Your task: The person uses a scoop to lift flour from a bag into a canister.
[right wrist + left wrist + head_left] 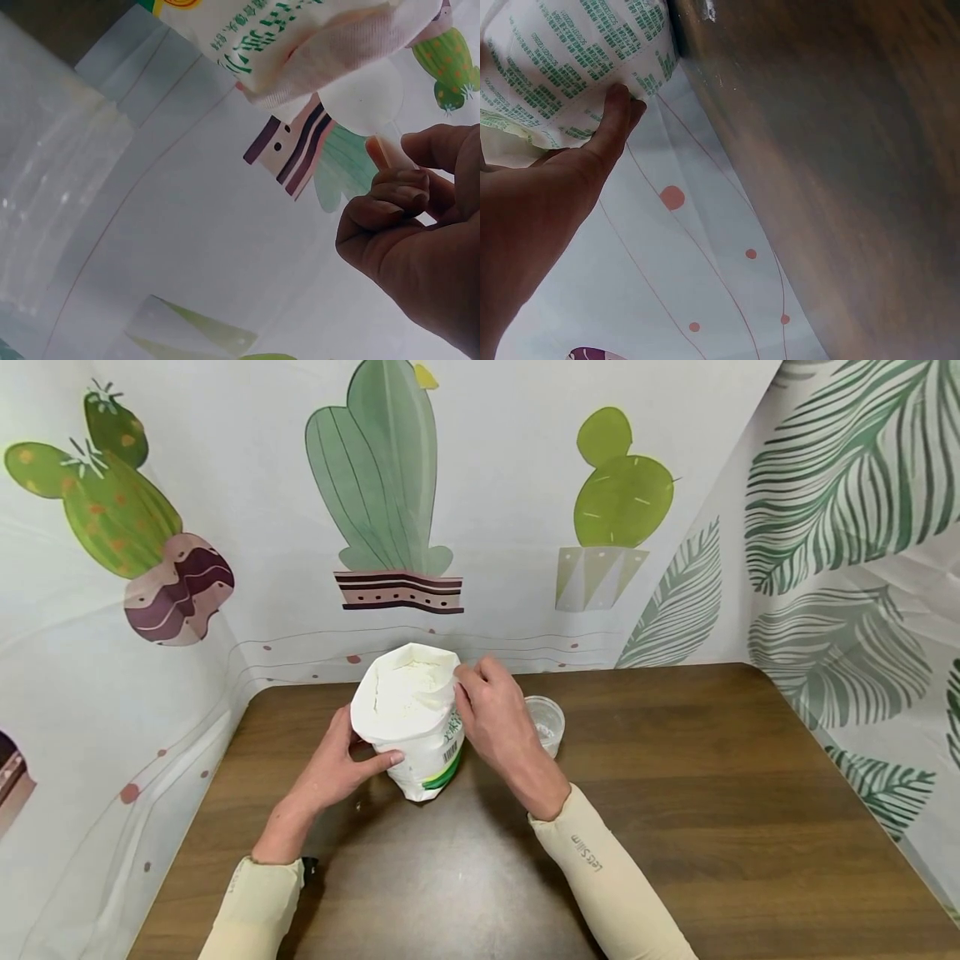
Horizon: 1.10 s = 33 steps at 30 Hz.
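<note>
Since its mouth already gapes, I count the opening of the white, pliable bag with green print as done; it is toward the back of the brown wood-grain table, though I can't tell whether its base touches. Inside lies a broad bed of loose white powder, so by my reading plenty is left. To the right, the small whitish plastic spoon with a round bowl shows at the bag's rim in the right wrist view; I can't make out whether it carries powder. Farther right, the clear, round plastic tub has something pale in it, too small to identify, and I'd judge it far from full.

As for pose, my left hand reaches forward to the bag's left side, thumb on the near face, fingers round the side, clamped on it. My right hand is angled inward at the rim, its back upward; thumb and forefinger pinch the spoon's handle, the other fingers curled in.
</note>
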Each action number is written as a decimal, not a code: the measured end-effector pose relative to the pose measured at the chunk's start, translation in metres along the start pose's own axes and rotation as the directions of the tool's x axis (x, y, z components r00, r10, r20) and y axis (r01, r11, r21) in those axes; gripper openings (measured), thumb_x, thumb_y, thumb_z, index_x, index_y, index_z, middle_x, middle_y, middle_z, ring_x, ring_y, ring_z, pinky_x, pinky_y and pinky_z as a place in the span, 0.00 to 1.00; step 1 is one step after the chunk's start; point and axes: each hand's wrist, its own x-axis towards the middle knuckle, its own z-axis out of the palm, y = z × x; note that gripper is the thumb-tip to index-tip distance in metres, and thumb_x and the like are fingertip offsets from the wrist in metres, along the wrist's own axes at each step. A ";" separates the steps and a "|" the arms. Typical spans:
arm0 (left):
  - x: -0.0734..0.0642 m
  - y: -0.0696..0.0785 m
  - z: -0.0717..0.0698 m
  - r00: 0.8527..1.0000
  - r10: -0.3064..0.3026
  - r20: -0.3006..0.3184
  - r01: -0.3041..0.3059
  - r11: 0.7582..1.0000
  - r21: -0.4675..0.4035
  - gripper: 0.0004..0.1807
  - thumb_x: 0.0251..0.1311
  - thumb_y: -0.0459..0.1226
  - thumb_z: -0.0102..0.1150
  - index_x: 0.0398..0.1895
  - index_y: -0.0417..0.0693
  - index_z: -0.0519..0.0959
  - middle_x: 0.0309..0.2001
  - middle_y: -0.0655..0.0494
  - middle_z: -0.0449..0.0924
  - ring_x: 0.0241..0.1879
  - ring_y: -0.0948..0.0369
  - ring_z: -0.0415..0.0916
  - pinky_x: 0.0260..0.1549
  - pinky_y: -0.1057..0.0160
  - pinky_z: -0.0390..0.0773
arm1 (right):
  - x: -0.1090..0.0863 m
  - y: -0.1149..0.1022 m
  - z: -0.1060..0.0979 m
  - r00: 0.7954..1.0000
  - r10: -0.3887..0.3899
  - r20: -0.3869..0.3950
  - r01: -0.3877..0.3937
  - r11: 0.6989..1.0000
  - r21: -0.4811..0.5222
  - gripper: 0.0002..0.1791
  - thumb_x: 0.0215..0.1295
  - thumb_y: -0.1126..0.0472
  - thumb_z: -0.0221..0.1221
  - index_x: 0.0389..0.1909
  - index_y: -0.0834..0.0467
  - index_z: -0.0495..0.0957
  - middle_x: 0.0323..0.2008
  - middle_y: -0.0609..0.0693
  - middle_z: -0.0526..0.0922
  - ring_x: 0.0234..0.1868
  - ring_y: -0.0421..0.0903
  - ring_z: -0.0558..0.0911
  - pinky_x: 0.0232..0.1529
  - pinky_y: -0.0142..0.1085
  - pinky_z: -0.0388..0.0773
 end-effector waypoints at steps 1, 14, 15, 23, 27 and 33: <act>0.000 0.000 0.000 1.000 -0.001 0.002 0.001 1.000 0.002 0.51 0.59 0.42 0.81 0.80 0.53 0.59 0.68 0.49 0.63 0.64 0.55 0.65 0.58 0.47 0.78 | 0.000 0.000 0.001 1.000 0.002 0.001 -0.002 1.000 0.003 0.06 0.73 0.70 0.62 0.45 0.66 0.86 0.32 0.56 0.76 0.34 0.52 0.78 0.36 0.42 0.80; 0.000 -0.002 0.000 1.000 -0.017 0.006 0.017 1.000 -0.005 0.51 0.58 0.43 0.81 0.80 0.53 0.59 0.69 0.49 0.63 0.66 0.54 0.65 0.60 0.38 0.76 | -0.004 0.001 0.016 0.999 0.021 0.030 -0.022 0.999 0.038 0.09 0.74 0.69 0.62 0.50 0.66 0.86 0.33 0.55 0.75 0.32 0.49 0.77 0.35 0.39 0.80; 0.000 -0.002 0.000 1.000 -0.018 0.005 0.018 1.000 -0.005 0.51 0.58 0.43 0.81 0.80 0.53 0.59 0.69 0.49 0.63 0.66 0.54 0.65 0.60 0.38 0.76 | -0.004 0.001 0.018 0.999 0.021 0.028 -0.022 0.999 0.040 0.09 0.74 0.69 0.62 0.50 0.66 0.86 0.32 0.55 0.75 0.32 0.49 0.77 0.35 0.39 0.80; 0.000 -0.003 0.000 1.000 -0.021 -0.001 0.021 1.000 0.006 0.50 0.59 0.43 0.81 0.80 0.53 0.59 0.69 0.49 0.63 0.65 0.55 0.65 0.60 0.39 0.76 | -0.006 0.001 0.026 0.999 0.033 0.016 -0.033 0.998 0.052 0.09 0.75 0.69 0.61 0.50 0.65 0.86 0.33 0.55 0.75 0.33 0.49 0.77 0.35 0.39 0.80; 0.000 -0.003 -0.001 1.000 -0.006 0.001 0.006 1.000 0.012 0.50 0.60 0.43 0.80 0.80 0.51 0.59 0.69 0.48 0.63 0.65 0.54 0.65 0.59 0.40 0.77 | -0.007 0.002 0.029 0.999 0.047 0.022 -0.048 0.997 0.060 0.09 0.75 0.68 0.61 0.50 0.65 0.86 0.33 0.55 0.75 0.33 0.49 0.76 0.35 0.39 0.79; 0.000 0.000 -0.001 1.000 -0.003 0.007 0.003 1.000 0.005 0.48 0.60 0.43 0.80 0.78 0.51 0.61 0.67 0.50 0.64 0.64 0.56 0.66 0.59 0.41 0.78 | -0.008 0.003 0.033 0.997 0.077 0.023 -0.079 0.992 0.094 0.07 0.75 0.66 0.63 0.48 0.63 0.86 0.35 0.54 0.77 0.34 0.49 0.77 0.35 0.39 0.79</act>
